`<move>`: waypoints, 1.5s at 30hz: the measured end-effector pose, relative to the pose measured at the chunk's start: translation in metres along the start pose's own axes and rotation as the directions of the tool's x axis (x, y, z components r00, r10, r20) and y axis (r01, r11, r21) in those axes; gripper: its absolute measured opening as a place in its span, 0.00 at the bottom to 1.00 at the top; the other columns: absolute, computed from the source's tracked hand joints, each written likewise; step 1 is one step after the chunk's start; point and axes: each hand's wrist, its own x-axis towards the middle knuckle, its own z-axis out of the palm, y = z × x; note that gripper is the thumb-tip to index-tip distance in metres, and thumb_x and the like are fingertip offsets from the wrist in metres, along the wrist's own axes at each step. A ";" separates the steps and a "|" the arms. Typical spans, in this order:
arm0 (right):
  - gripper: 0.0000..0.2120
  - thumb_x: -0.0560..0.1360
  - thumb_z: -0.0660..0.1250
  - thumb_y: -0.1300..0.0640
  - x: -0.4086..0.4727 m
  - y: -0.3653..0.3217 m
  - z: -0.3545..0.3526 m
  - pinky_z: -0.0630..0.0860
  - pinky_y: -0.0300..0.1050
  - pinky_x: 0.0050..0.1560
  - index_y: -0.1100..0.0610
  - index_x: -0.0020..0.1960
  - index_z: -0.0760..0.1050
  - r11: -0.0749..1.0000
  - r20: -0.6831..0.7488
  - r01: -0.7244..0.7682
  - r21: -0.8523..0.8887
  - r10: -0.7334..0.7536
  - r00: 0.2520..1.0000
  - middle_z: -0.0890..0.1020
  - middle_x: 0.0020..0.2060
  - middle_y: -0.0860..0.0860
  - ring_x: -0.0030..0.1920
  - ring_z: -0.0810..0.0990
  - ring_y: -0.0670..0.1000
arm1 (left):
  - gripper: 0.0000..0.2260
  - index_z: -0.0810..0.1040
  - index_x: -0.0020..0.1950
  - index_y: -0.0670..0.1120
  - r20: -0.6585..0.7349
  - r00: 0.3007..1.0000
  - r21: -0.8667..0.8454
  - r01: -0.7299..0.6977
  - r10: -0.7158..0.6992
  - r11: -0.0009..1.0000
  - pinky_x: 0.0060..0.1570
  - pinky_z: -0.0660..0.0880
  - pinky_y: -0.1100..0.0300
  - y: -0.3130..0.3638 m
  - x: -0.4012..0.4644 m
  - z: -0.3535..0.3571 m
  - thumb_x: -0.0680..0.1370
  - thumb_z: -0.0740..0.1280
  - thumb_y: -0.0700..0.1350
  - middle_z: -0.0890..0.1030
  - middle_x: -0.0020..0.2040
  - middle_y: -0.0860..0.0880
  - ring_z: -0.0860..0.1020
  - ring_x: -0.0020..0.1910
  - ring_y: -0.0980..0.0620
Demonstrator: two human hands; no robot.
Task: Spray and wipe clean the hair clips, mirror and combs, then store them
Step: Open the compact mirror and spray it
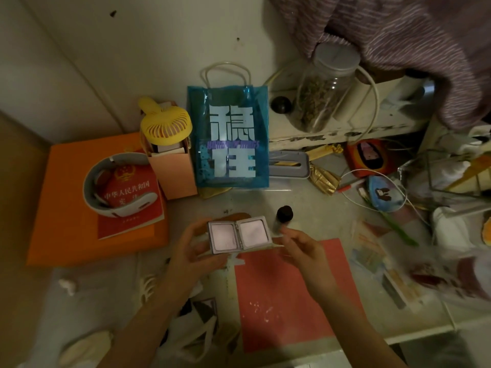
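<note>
Left hand curled round left edge of folding mirror, gripping it above desk. Mirror open flat, two pale panes side by side, held between both hands. Looks light, rigid, glass fragile, hinge weak spot; best held by frame edges, not panes. Right hand pinches right edge, something thin, whitish in fingers, unclear what.
</note>
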 end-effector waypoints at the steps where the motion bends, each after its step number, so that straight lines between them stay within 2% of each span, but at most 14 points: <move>1: 0.10 0.77 0.64 0.60 -0.004 0.001 0.002 0.77 0.37 0.43 0.58 0.56 0.78 0.999 0.010 -0.035 0.011 0.035 0.999 0.85 0.45 0.53 0.44 0.84 0.48 | 0.30 0.72 0.61 0.52 0.019 1.000 -0.004 0.015 -0.014 1.000 0.41 0.81 0.57 -0.004 -0.003 0.001 0.67 0.73 0.27 0.83 0.54 0.53 0.82 0.53 0.49; 4: 0.10 0.77 0.64 0.59 -0.014 0.005 0.007 0.79 0.39 0.46 0.58 0.57 0.79 0.994 0.039 -0.090 0.055 0.088 0.995 0.85 0.48 0.54 0.47 0.84 0.50 | 0.32 0.69 0.65 0.52 0.043 0.997 0.009 0.064 -0.065 0.998 0.47 0.81 0.50 -0.016 -0.013 0.004 0.64 0.74 0.35 0.81 0.57 0.52 0.81 0.55 0.48; 8: 0.08 0.76 0.65 0.63 -0.024 0.014 0.010 0.80 0.42 0.45 0.55 0.50 0.81 0.981 0.008 -0.166 0.105 0.166 0.986 0.85 0.43 0.50 0.45 0.84 0.48 | 0.32 0.69 0.66 0.55 0.033 0.992 -0.030 0.127 -0.126 0.991 0.45 0.80 0.55 -0.035 -0.026 0.009 0.68 0.73 0.31 0.79 0.61 0.50 0.80 0.57 0.48; 11: 0.09 0.76 0.64 0.66 -0.030 0.023 0.008 0.79 0.42 0.43 0.55 0.49 0.81 0.971 -0.026 -0.210 0.117 0.214 0.976 0.85 0.43 0.50 0.44 0.83 0.49 | 0.32 0.71 0.64 0.56 0.020 0.982 -0.074 0.186 -0.185 0.980 0.45 0.79 0.57 -0.048 -0.035 0.013 0.66 0.75 0.33 0.82 0.57 0.51 0.81 0.55 0.50; 16: 0.10 0.76 0.64 0.67 -0.037 0.041 0.005 0.79 0.43 0.40 0.55 0.47 0.80 0.956 -0.078 -0.268 0.117 0.277 0.958 0.85 0.41 0.51 0.42 0.83 0.50 | 0.31 0.71 0.64 0.54 -0.060 0.967 -0.079 0.241 -0.246 0.967 0.41 0.79 0.61 -0.074 -0.043 0.016 0.69 0.70 0.27 0.83 0.53 0.49 0.82 0.50 0.52; 20: 0.10 0.76 0.64 0.68 -0.040 0.054 0.006 0.79 0.42 0.38 0.56 0.48 0.79 0.946 -0.100 -0.305 0.106 0.315 0.944 0.84 0.41 0.52 0.41 0.83 0.51 | 0.30 0.71 0.62 0.53 -0.100 0.965 -0.020 0.243 -0.244 0.970 0.40 0.79 0.63 -0.087 -0.045 0.015 0.69 0.70 0.26 0.82 0.52 0.51 0.83 0.48 0.55; 24: 0.09 0.75 0.65 0.68 -0.042 0.067 0.008 0.81 0.45 0.38 0.56 0.49 0.80 0.943 -0.118 -0.316 0.102 0.327 0.938 0.85 0.43 0.55 0.42 0.84 0.55 | 0.29 0.72 0.63 0.50 -0.139 0.954 0.000 0.267 -0.265 0.964 0.42 0.80 0.61 -0.100 -0.047 0.011 0.68 0.70 0.26 0.81 0.54 0.50 0.82 0.49 0.54; 28: 0.09 0.75 0.65 0.67 -0.043 0.082 0.014 0.80 0.42 0.36 0.56 0.50 0.79 0.944 -0.137 -0.319 0.083 0.327 0.935 0.84 0.46 0.56 0.45 0.84 0.56 | 0.27 0.73 0.62 0.49 -0.189 0.932 0.013 0.317 -0.309 0.948 0.46 0.81 0.57 -0.112 -0.048 0.008 0.69 0.70 0.27 0.81 0.54 0.49 0.81 0.51 0.51; 30: 0.09 0.75 0.65 0.67 -0.041 0.089 0.017 0.80 0.43 0.36 0.55 0.50 0.78 0.946 -0.159 -0.320 0.046 0.323 0.933 0.83 0.47 0.55 0.46 0.83 0.56 | 0.26 0.74 0.61 0.50 -0.183 0.926 0.031 0.343 -0.332 0.939 0.46 0.80 0.59 -0.117 -0.047 0.006 0.69 0.69 0.26 0.81 0.53 0.49 0.82 0.51 0.52; 34: 0.11 0.75 0.65 0.67 -0.037 0.100 0.019 0.78 0.41 0.33 0.51 0.47 0.77 0.948 -0.206 -0.316 -0.022 0.305 0.930 0.83 0.45 0.52 0.43 0.83 0.53 | 0.24 0.75 0.61 0.46 -0.132 0.935 0.112 0.343 -0.328 0.933 0.42 0.77 0.68 -0.118 -0.043 0.003 0.71 0.63 0.24 0.81 0.52 0.52 0.81 0.48 0.60; 36: 0.13 0.75 0.65 0.67 -0.035 0.107 0.020 0.80 0.45 0.36 0.49 0.47 0.77 0.949 -0.210 -0.308 -0.070 0.288 0.934 0.83 0.46 0.52 0.43 0.83 0.51 | 0.23 0.76 0.56 0.50 -0.122 0.935 0.148 0.350 -0.334 0.925 0.40 0.76 0.71 -0.117 -0.040 0.003 0.72 0.62 0.24 0.81 0.48 0.56 0.81 0.45 0.63; 38: 0.15 0.75 0.65 0.67 -0.034 0.113 0.021 0.82 0.50 0.41 0.46 0.47 0.77 0.946 -0.211 -0.299 -0.122 0.270 0.940 0.83 0.46 0.51 0.45 0.83 0.51 | 0.24 0.75 0.53 0.55 -0.114 0.933 0.186 0.359 -0.343 0.915 0.40 0.75 0.71 -0.119 -0.037 0.001 0.73 0.63 0.25 0.80 0.47 0.59 0.79 0.46 0.63; 40: 0.15 0.75 0.66 0.67 -0.034 0.117 0.022 0.82 0.55 0.46 0.45 0.48 0.78 0.946 -0.199 -0.291 -0.147 0.260 0.945 0.84 0.48 0.50 0.47 0.83 0.52 | 0.23 0.75 0.55 0.55 -0.102 0.929 0.211 0.370 -0.356 0.905 0.41 0.76 0.69 -0.125 -0.034 -0.001 0.74 0.63 0.27 0.80 0.48 0.59 0.78 0.48 0.62; 45: 0.15 0.75 0.68 0.60 -0.034 0.123 0.020 0.81 0.50 0.48 0.38 0.50 0.76 0.942 -0.159 -0.233 -0.240 0.199 0.967 0.84 0.48 0.46 0.47 0.83 0.47 | 0.21 0.74 0.63 0.49 -0.101 0.913 0.270 0.408 -0.396 0.872 0.44 0.74 0.67 -0.135 -0.034 -0.005 0.75 0.62 0.29 0.79 0.51 0.52 0.77 0.49 0.58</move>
